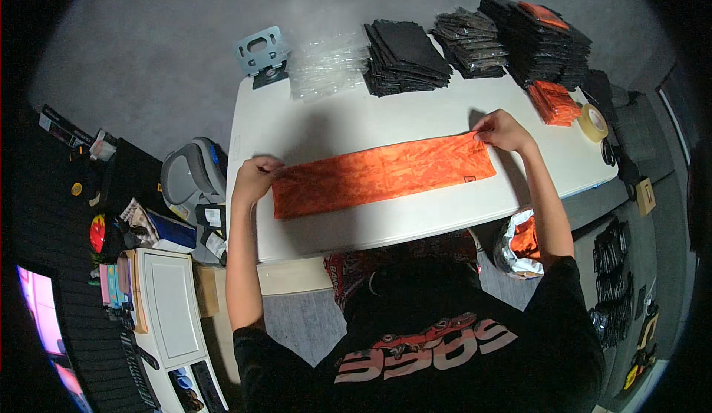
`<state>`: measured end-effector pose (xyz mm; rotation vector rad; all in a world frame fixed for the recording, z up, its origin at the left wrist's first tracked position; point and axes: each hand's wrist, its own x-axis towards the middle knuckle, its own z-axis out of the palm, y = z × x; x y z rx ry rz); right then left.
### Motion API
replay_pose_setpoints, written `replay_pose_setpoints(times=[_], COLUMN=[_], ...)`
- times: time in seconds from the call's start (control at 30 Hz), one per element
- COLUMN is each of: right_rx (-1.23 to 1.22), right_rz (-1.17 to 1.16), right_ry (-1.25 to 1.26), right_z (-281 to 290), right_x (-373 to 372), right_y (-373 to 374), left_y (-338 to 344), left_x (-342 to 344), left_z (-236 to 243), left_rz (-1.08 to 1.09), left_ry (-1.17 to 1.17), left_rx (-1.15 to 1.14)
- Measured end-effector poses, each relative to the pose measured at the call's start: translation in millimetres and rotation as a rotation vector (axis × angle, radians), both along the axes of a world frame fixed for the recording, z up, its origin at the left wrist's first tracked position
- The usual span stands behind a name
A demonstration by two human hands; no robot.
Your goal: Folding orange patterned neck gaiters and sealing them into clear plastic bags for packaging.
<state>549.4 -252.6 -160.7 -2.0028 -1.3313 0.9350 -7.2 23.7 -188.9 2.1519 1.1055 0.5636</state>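
Note:
An orange patterned fabric strip [382,172] lies stretched across the white table [386,220], with a small dark patch near its lower right corner. My left hand [255,179] pinches the upper left corner of the strip between thumb and fingers. My right hand [498,131] holds the upper right corner in a similar pinch.
Along the back stand a metal stand [259,51], clear packets [326,68] and black stacks [404,57]. At the right lie orange packets [552,101] and tape [592,122]. A bag [519,242] with orange fabric is below; a chair [189,172] stands left.

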Motion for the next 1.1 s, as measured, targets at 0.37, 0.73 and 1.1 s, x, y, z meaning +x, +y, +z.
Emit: replay_pose_setpoints(times=[0.37,0.73,1.1], right_rx=[0.581,0.176,0.127], right_rz=[0.289,0.189,0.038], right_ry=[-0.744,-0.753,-0.912], right_z=[-27.1,-28.5,-24.2], right_x=[-217.8,-161.1,-135.4], right_y=[37.8,-11.6,-30.8], left_y=[-147.2,-148.7,-130.8], left_x=[185.2,118.8,78.4], left_z=[-27.2,8.7,9.2], left_rz=[-0.267,-0.146,-0.072], left_ry=[0.345,0.303,0.403], left_rx=[0.755,0.467,0.509])
